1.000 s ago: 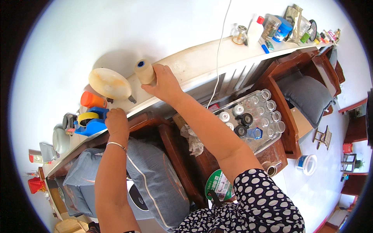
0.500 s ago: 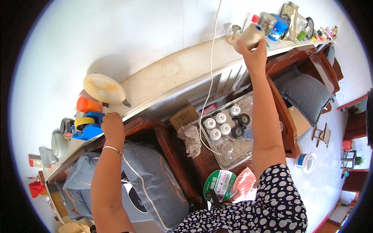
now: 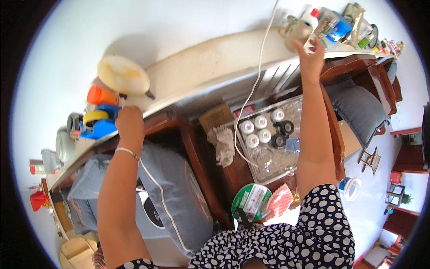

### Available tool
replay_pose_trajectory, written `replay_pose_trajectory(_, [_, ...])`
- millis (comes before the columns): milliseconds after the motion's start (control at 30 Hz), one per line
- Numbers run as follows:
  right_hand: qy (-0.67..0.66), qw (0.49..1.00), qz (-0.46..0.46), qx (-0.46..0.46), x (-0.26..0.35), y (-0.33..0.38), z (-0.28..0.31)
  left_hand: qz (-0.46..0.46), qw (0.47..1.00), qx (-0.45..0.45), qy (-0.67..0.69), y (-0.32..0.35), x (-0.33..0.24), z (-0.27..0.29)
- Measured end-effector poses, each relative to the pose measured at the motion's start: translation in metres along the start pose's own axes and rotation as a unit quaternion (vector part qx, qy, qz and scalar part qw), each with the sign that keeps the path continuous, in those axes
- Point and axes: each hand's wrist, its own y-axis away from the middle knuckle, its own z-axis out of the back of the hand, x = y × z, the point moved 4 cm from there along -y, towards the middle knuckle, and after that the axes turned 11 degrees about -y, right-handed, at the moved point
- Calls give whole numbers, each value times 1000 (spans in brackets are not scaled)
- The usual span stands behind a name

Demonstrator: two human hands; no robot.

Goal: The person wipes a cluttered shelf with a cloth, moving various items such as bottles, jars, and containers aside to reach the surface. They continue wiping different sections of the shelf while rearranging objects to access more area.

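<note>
Up at the right end of the white shelf [image 3: 201, 58], a beige thread cone [image 3: 297, 36] stands by a white bottle with a red cap [image 3: 312, 17]. My right hand [image 3: 311, 60] is just in front of the cone, thumb and fingers spread, no longer wrapped round it. At the left, my left hand [image 3: 130, 122] is closed at the right end of a blue tape dispenser [image 3: 104, 127], which carries a yellow tape roll [image 3: 95, 119]. Its fingertips are hidden. Behind the dispenser lies an orange jar [image 3: 102, 95], and a cream round plate [image 3: 123, 75] leans against the wall.
A white cord [image 3: 260, 67] hangs across the shelf. Below, a tray [image 3: 273, 177] holds white-capped and black-capped jars and glassware. Grey cushions [image 3: 179, 193] lie on the wooden seat. A blue tub [image 3: 339, 28] and several packets stand further right along the shelf.
My right hand has set the thread cone down on the shelf and opened its fingers. The left hand stays at the tape dispenser. The whole view has shifted slightly.
</note>
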Motion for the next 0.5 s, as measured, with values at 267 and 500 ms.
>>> replay_pose_trajectory(267, [-140,881,-124,435,90,264,-27,-5,1000,1,21,8,6,2])
replay_pose_trajectory(500, [233,700,70,671,28,402,-57,-5,999,12,40,4,6,6])
